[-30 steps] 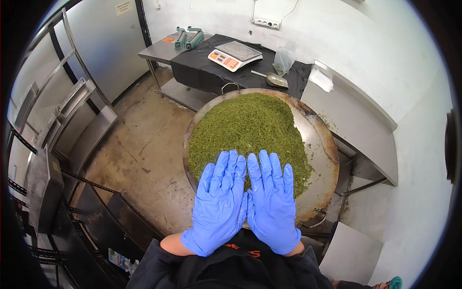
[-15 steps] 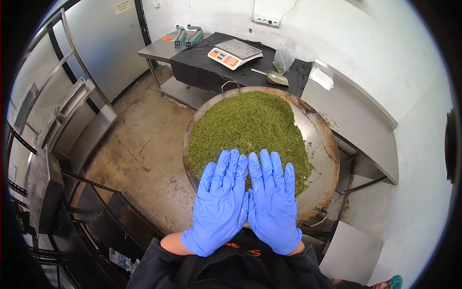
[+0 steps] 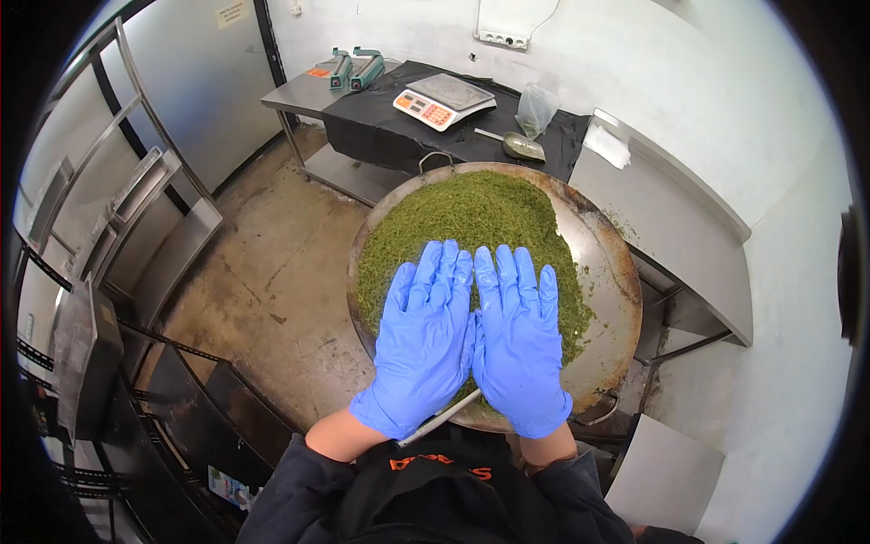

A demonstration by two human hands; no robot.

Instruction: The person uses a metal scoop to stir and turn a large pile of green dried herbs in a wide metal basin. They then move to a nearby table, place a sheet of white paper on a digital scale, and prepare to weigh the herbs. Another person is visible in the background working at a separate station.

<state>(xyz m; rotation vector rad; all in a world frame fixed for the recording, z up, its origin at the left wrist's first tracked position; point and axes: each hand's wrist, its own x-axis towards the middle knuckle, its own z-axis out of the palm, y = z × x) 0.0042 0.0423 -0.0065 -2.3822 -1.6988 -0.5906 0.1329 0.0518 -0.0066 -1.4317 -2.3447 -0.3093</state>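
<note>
Both of my hands wear blue gloves and are held side by side, palms down, over a wide round metal pan (image 3: 603, 358). My left hand (image 3: 421, 340) has its fingers stretched out, pointing away from me. Beside it, my right hand (image 3: 518, 340) is likewise flat, its fingers slightly spread; the thumbs lie close together. Beyond and under the fingertips is a large heap of chopped green leaves (image 3: 471, 208). Whether the palms touch the heap cannot be made out. Neither hand holds anything.
Behind the pan, a black-covered table carries a white scale (image 3: 444, 102), a metal scoop (image 3: 521, 147) and a clear plastic bag (image 3: 537, 111). Two green sealers (image 3: 365, 69) sit at its left. A steel table (image 3: 666, 208) stands right; metal shelving (image 3: 172, 245) lines the left.
Both hands have moved forward, further over the heap. More of my forearms and a pale rod-like edge near the pan's front now show.
</note>
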